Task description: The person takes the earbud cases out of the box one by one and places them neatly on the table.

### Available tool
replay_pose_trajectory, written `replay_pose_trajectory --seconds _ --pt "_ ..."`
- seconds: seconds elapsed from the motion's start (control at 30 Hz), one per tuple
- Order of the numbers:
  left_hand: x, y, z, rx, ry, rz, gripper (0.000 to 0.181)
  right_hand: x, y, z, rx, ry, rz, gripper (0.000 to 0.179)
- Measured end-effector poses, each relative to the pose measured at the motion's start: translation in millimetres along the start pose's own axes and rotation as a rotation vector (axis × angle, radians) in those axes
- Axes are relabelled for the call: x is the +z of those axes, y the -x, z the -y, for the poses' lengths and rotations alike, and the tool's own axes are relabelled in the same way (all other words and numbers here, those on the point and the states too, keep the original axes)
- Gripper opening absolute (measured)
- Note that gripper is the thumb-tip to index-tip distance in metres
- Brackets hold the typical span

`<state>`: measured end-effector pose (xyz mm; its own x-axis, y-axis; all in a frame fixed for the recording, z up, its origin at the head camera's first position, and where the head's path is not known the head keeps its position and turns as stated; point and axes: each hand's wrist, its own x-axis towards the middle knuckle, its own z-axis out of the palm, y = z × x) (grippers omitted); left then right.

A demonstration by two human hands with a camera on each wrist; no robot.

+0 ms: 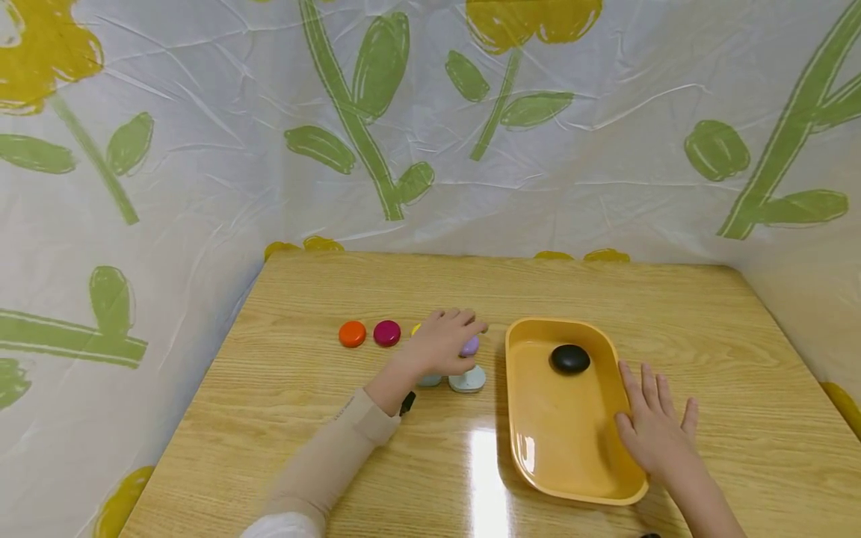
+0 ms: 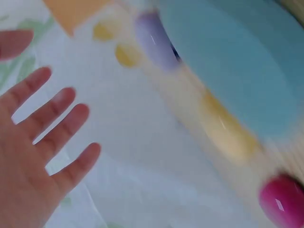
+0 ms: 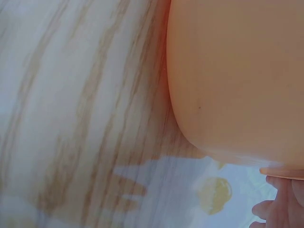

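In the head view my left hand (image 1: 440, 345) hovers over a group of small smooth rounded pieces, its fingers spread and nothing held in the left wrist view. Around it lie a purple piece (image 1: 470, 346), a mostly hidden yellow piece (image 1: 415, 329), and two pale blue-grey pieces, one partly covered (image 1: 430, 380) and one in fuller sight (image 1: 468, 379). My right hand (image 1: 659, 437), fingers straight and apart, touches the right rim of a yellow-orange tray (image 1: 538, 486). A glossy black oval piece (image 1: 570, 359) sits toward the tray's far end.
Left of the hand, an orange-red piece (image 1: 352, 334) and a magenta piece (image 1: 386, 333) lie in a row on the wooden table (image 1: 269, 396). Flower-printed sheeting (image 1: 235, 149) hangs behind and at both sides. A blurred blue surface (image 2: 237, 66) fills much of the left wrist view.
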<state>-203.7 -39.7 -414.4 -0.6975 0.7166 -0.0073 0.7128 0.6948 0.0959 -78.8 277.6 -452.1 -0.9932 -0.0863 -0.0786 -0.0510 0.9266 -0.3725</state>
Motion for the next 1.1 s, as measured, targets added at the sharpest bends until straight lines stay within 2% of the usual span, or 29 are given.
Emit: replay_pose_trajectory --seconds 0.07,0.23,0.37,0.57,0.73,0.87,1.1 --pt "1.2 -12.6 -10.8 0.036 -0.017 -0.008 0.049 0 0.2 0 0.002 -0.002 0.001 0.065" --pt "3.2 -41.8 -38.6 0.095 -0.043 0.019 0.05 -1 0.1 1 -0.001 -0.001 -0.001 0.064" --pt "5.3 -62.2 -57.2 0.115 -0.08 0.021 0.053 -2 -0.6 2 -0.011 0.003 -0.009 0.064" --pt "14.1 -87.6 -81.1 0.088 -0.162 0.067 0.056 -3 -1.6 1 -0.008 0.004 -0.001 0.065" --pt "21.1 -104.5 -97.0 0.048 -0.189 0.155 0.059 -2 -1.9 1 -0.005 0.004 0.007 0.065" --pt "23.8 -115.3 -107.4 0.017 -0.206 0.229 0.061 -2 -0.8 1 -0.004 -0.001 0.013 0.065" --pt "28.9 -126.5 -118.9 -0.018 -0.243 0.312 0.063 -2 0.7 1 -0.005 -0.004 0.01 0.066"
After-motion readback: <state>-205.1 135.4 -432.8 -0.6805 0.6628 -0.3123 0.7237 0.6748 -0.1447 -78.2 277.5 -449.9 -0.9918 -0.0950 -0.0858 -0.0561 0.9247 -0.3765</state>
